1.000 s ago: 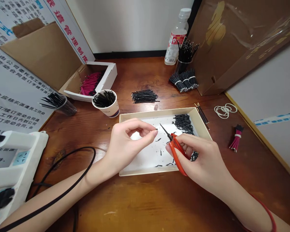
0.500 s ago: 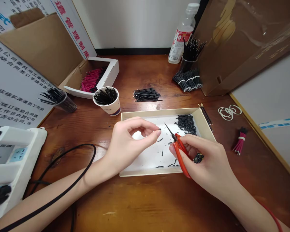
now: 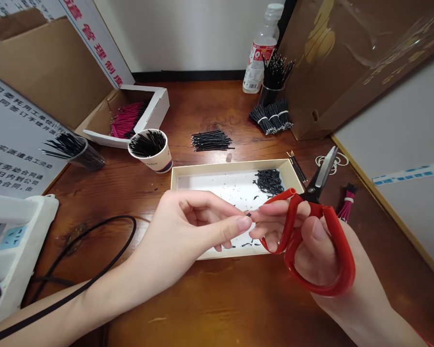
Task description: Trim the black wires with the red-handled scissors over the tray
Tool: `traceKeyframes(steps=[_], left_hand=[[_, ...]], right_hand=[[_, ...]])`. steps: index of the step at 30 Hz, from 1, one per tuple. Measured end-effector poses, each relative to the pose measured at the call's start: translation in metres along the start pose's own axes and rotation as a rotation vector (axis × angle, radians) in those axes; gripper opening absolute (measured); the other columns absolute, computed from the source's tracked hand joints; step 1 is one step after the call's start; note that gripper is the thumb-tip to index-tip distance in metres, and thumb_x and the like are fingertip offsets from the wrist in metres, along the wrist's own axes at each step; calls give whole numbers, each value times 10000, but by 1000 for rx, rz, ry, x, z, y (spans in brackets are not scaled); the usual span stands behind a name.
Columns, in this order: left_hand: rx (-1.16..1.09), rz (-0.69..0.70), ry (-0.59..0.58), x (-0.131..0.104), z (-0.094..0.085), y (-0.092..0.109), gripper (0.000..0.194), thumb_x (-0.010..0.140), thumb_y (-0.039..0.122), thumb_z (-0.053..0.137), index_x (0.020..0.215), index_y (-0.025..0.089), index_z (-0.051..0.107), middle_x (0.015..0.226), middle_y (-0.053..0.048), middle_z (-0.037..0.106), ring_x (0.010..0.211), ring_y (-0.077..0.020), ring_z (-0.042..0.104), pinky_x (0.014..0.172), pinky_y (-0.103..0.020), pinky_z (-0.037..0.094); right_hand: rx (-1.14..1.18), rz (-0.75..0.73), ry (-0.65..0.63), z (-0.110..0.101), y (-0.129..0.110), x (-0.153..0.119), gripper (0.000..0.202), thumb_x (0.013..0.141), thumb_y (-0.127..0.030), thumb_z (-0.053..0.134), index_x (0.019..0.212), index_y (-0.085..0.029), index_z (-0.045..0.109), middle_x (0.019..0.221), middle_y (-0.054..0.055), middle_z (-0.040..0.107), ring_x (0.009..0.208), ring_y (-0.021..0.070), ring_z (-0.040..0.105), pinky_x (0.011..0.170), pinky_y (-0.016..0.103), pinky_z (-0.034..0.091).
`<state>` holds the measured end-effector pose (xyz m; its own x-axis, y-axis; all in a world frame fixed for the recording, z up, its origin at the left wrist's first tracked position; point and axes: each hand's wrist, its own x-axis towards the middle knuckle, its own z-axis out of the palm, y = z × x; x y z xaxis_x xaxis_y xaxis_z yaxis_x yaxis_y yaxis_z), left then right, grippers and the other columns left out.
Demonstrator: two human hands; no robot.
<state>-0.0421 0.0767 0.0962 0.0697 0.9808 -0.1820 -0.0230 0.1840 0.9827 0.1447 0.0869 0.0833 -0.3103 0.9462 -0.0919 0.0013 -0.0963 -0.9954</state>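
Shows left hand point(image 3: 177, 233) narrowly pinching tiny black piece point(image 3: 249, 215) above tray point(image 3: 235, 166), right hand point(image 3: 316, 258) gripping red scissors point(image 3: 313, 193) at tray's right. Probably light, easily dropped, stiffness unclear; best pinched at one end.

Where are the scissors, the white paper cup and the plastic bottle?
Scissors point(image 3: 345, 253): head view, on the red handle loop nearest the camera.
White paper cup point(image 3: 159, 162): head view, on its outer wall below the rim.
Plastic bottle point(image 3: 256, 61): head view, on its label.
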Motion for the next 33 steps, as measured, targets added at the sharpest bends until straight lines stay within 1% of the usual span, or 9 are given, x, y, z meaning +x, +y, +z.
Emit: traceKeyframes(steps=[3,6,14,19,24,28,30,33], left_hand=[[-15,-13,-6,0,0,-1,84,686,183,805,625,218,761,527,9,682,402,-99,578,369,-167,469],[-15,-27,-13,0,0,-1,91,682,179,808,618,220,758,519,13,676,401,-88,568,370,-152,457],[11,-33,-9,1,1,0,95,678,198,812,606,218,754,504,9,657,393,-92,543,350,-168,420],[-28,-45,-2,0,0,0,118,631,149,835,593,216,745,490,21,649,394,-87,533,352,-168,413],[-51,-39,-3,2,1,-1,117,655,148,820,599,204,734,495,28,651,418,-73,536,378,-148,415],[-101,-9,-34,7,1,-4,120,684,102,788,640,199,732,603,23,703,546,-86,625,481,-143,488],[-116,13,-40,11,1,-8,122,712,89,759,656,192,728,649,19,710,602,-89,642,541,-149,516],[-113,38,-1,16,0,-16,116,742,94,732,666,181,717,669,19,695,625,-79,624,587,-152,518]], right_hand=[[33,2,-11,-1,1,0,360,845,-617,608,935,-293,736,872,47,760,625,175,685,534,299,570],[65,0,-30,-1,2,-1,334,854,-605,605,947,-315,742,880,32,757,655,166,688,548,283,566],[116,41,-15,-1,3,-2,328,814,-601,656,928,-314,769,873,49,759,675,191,699,570,307,585],[138,46,-34,-3,5,-4,311,822,-595,651,948,-335,766,914,41,761,710,195,711,605,313,588],[129,16,-57,-3,6,-3,292,860,-581,614,975,-355,759,883,19,757,730,176,718,611,280,586],[51,-21,-53,-2,1,-4,310,880,-577,589,991,-345,762,827,22,742,747,169,719,622,258,588],[-29,-47,-36,-3,-2,-4,294,899,-556,572,1001,-350,756,883,24,742,770,168,718,621,254,584],[-188,-114,26,-7,0,-2,220,918,-472,593,1019,-337,733,934,21,726,794,162,696,639,260,573]])
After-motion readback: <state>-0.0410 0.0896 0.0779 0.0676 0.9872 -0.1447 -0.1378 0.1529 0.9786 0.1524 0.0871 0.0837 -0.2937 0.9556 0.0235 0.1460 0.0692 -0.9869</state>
